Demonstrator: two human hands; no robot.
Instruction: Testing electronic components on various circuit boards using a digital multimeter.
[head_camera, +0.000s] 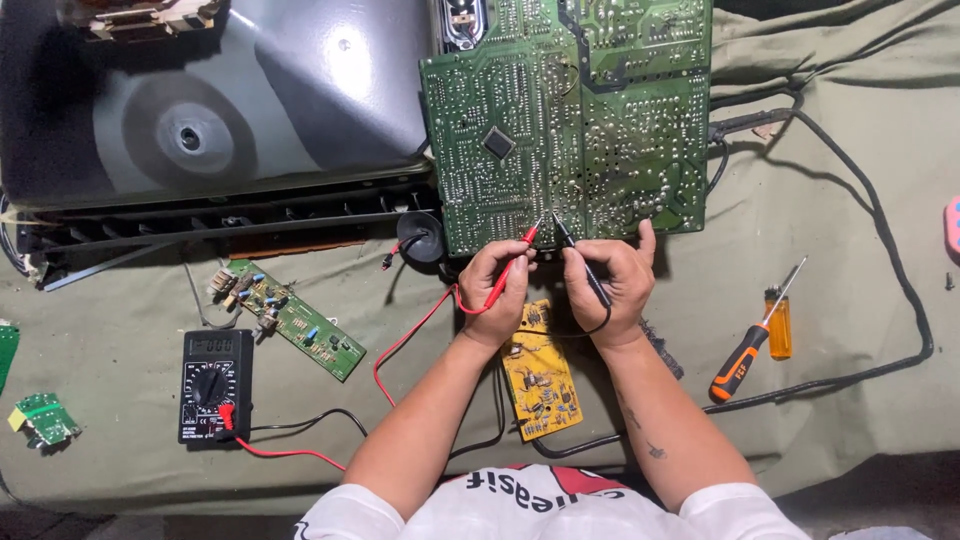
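While both probe tips rest close together on the solder side of the large green circuit board, near its front edge, the plainest risk is a slip: the pads there are crowded, and a tip sliding sideways could bridge two joints or land on the wrong point. The left hand pinches the red probe between thumb and fingers; the right hand is closed round the black probe, its forefinger stretched up to the board's edge. The board seems to lean on the dark casing at the back of the cloth-covered desk, so pressure from the probes could shift it. The red lead runs loosely across the desk to the black multimeter near the front left edge; a tug could drag the meter.

The meter's display is too small to read. The yellow circuit board lies partly under the wrists, the black lead is largely hidden by the right hand, and the exact joints touched cannot be made out. An orange-handled screwdriver lies to the right, well apart.
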